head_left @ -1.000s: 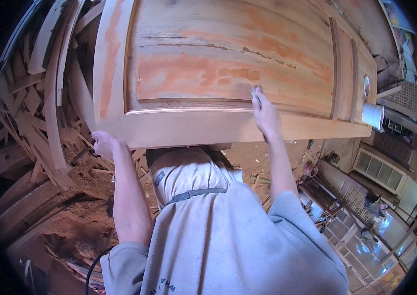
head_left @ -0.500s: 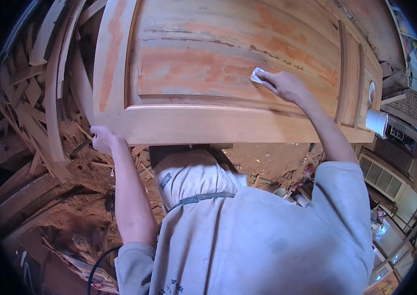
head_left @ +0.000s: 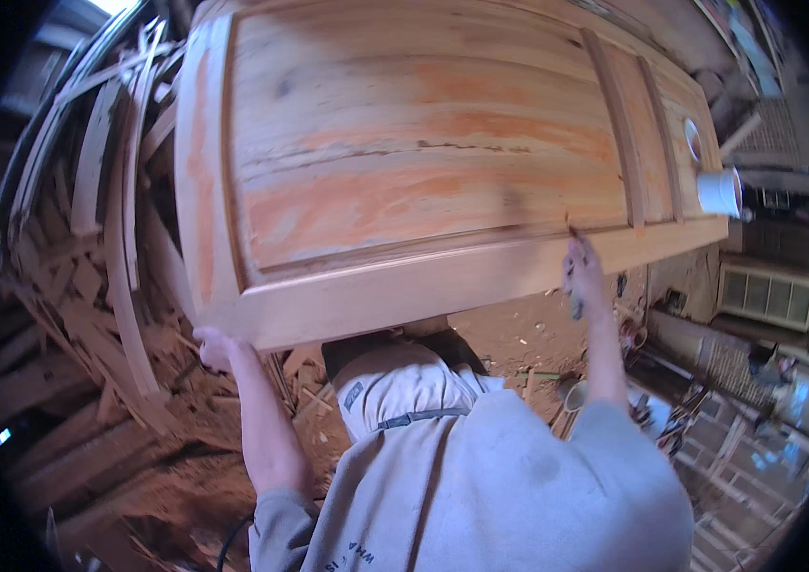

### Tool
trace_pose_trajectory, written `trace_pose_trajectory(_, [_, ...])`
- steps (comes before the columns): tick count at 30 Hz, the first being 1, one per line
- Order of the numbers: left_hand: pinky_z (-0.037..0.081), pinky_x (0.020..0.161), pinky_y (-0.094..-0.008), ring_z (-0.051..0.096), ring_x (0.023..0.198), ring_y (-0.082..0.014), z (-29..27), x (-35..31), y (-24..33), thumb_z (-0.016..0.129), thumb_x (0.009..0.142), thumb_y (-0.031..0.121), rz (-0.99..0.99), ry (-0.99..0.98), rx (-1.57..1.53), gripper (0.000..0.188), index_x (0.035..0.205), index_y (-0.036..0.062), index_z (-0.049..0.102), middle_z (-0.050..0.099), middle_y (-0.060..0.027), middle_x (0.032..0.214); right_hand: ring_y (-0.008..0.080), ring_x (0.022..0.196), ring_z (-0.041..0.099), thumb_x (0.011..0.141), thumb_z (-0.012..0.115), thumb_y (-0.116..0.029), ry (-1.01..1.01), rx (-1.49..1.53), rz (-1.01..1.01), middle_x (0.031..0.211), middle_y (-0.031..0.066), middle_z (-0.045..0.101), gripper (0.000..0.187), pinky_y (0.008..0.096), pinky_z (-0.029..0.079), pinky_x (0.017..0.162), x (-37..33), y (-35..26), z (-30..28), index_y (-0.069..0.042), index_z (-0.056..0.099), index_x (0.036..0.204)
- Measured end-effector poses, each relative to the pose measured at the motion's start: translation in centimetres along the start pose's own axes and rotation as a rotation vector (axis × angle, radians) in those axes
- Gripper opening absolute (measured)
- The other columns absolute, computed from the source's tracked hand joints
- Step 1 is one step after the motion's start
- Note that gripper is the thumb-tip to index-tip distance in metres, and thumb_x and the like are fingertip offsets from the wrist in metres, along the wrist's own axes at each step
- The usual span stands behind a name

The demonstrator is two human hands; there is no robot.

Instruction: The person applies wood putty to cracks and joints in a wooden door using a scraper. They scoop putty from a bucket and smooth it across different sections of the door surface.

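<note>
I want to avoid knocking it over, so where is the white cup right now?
In the head view the white cup sits on the far right end of the wooden door panel, near its edge, up and right of the right hand.

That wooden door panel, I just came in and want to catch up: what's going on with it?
A person is working on a large wooden door panel lying flat in front of them. Their right hand reaches up to the panel's near rail, fingertips at the groove where the raised field meets the frame. Their left hand holds the near left corner from below. A white cup stands at the panel's right end. Scrap wood strips are piled at the left.
</note>
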State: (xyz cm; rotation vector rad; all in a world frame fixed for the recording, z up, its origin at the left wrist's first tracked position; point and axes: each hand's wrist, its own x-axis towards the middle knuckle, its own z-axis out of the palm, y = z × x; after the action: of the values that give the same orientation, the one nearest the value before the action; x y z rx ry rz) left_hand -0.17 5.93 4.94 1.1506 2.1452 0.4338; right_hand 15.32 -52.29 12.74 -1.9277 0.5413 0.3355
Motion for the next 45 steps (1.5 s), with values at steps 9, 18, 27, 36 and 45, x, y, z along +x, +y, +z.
trace_pose_trajectory(9, [0.057, 0.082, -0.0475, 0.069, 0.093, -0.0394, 0.4, 0.0, -2.8, 0.058, 0.093, 0.044, 0.205, -0.061, 0.027, 0.060, 0.105, -0.0142, 0.063, 0.070, -0.0291, 0.098, 0.0099, 0.064, 0.047, 0.105, 0.046, -0.052, 0.097, 0.938, 0.260, 0.074, -0.0034, 0.047, 0.053, 0.0298, 0.046, 0.064, -13.0, 11.6, -6.0, -0.017, 0.047, 0.144])
trace_pose_trajectory(18, [0.057, 0.080, -0.0471, 0.069, 0.089, -0.0400, 6.4, -14.0, -12.9, 0.060, 0.095, 0.046, 0.723, 0.346, -0.179, 0.063, 0.108, -0.0154, 0.059, 0.068, -0.0306, 0.094, 0.0127, 0.064, 0.047, 0.107, 0.040, -0.050, 0.060, 1.154, 0.087, 0.070, -0.0011, 0.049, 0.051, 0.0294, 0.041, 0.063, -7.1, 23.4, -18.2, -0.006, 0.054, 0.129])
trace_pose_trajectory(27, [0.052, 0.085, -0.0413, 0.064, 0.101, -0.0305, 10.8, -52.9, -23.0, 0.062, 0.100, 0.030, 1.133, -0.519, -0.368, 0.042, 0.122, -0.0060, 0.056, 0.062, -0.0218, 0.113, 0.0148, 0.064, 0.049, 0.107, 0.044, -0.041, 0.336, 1.007, 0.055, 0.069, 0.0023, 0.051, 0.040, 0.0298, 0.041, 0.063, -7.8, 28.8, -33.4, -0.005, 0.058, 0.099])
trace_pose_trajectory(36, [0.049, 0.096, -0.0475, 0.058, 0.112, -0.0422, 16.5, -70.7, -29.2, 0.062, 0.099, 0.025, 1.713, -0.801, -0.165, 0.043, 0.127, -0.0056, 0.052, 0.058, -0.0257, 0.122, 0.0086, 0.063, 0.045, 0.105, 0.048, -0.048, 0.471, 0.869, 0.190, 0.072, -0.0013, 0.051, 0.042, 0.0256, 0.037, 0.057, -3.3, 33.0, -41.4, -0.012, 0.058, 0.088])
trace_pose_trajectory(45, [0.038, 0.111, -0.0524, 0.043, 0.135, -0.0479, 19.3, -73.2, -31.1, 0.052, 0.103, 0.033, 1.749, -0.571, 0.007, 0.058, 0.143, -0.0072, 0.040, 0.044, -0.0318, 0.145, 0.0082, 0.068, 0.045, 0.106, 0.049, -0.044, 0.545, 0.583, -0.019, 0.076, -0.0024, 0.049, 0.039, 0.0249, 0.037, 0.062, 19.5, 31.0, -54.7, -0.012, 0.055, 0.086])
